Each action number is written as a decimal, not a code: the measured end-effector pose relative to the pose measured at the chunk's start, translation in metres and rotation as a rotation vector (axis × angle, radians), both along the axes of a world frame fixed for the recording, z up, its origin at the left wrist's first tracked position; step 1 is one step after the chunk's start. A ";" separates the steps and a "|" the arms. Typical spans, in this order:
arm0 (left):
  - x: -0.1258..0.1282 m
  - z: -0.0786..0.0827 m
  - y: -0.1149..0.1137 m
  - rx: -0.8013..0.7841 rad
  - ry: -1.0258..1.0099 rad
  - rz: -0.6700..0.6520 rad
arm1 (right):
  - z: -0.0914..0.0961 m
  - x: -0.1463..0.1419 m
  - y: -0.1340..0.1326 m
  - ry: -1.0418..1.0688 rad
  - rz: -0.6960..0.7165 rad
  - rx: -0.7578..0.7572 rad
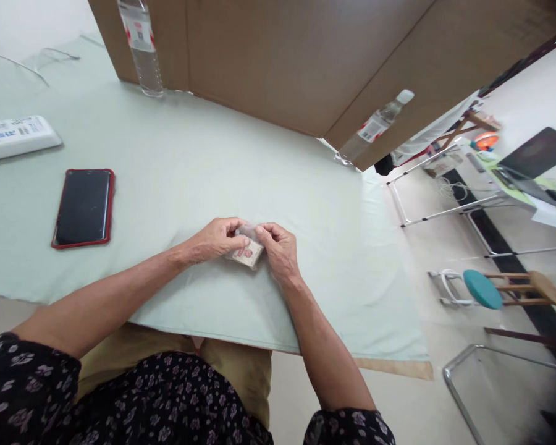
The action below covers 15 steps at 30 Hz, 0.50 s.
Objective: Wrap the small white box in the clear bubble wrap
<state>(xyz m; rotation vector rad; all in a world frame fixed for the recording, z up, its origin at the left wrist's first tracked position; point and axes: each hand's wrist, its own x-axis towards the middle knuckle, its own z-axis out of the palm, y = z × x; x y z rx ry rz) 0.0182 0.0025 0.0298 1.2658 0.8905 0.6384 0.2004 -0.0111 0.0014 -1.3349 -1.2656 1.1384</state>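
Between my hands, just above the pale green cloth, is a small flat packet in clear plastic wrap, cream coloured with a reddish picture on its face. The fingers of my left hand pinch the packet's left upper side, thumb lying across its top. My right hand grips loose plastic wrap at the upper right corner between thumb and fingers. Folded fingers hide part of the packet's edges. What the packet contains cannot be made out.
A phone or small tablet in a red case lies to the left, near a white box. Behind stands a cardboard panel with water bottles against it. Stools and a table with a laptop are at right.
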 end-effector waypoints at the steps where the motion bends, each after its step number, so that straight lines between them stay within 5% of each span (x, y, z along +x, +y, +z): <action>1: 0.000 0.000 0.000 0.005 0.003 0.003 | 0.001 0.000 -0.001 0.000 0.007 0.002; 15: 0.001 -0.006 0.002 0.142 0.116 0.080 | 0.003 -0.004 -0.006 -0.016 -0.001 0.107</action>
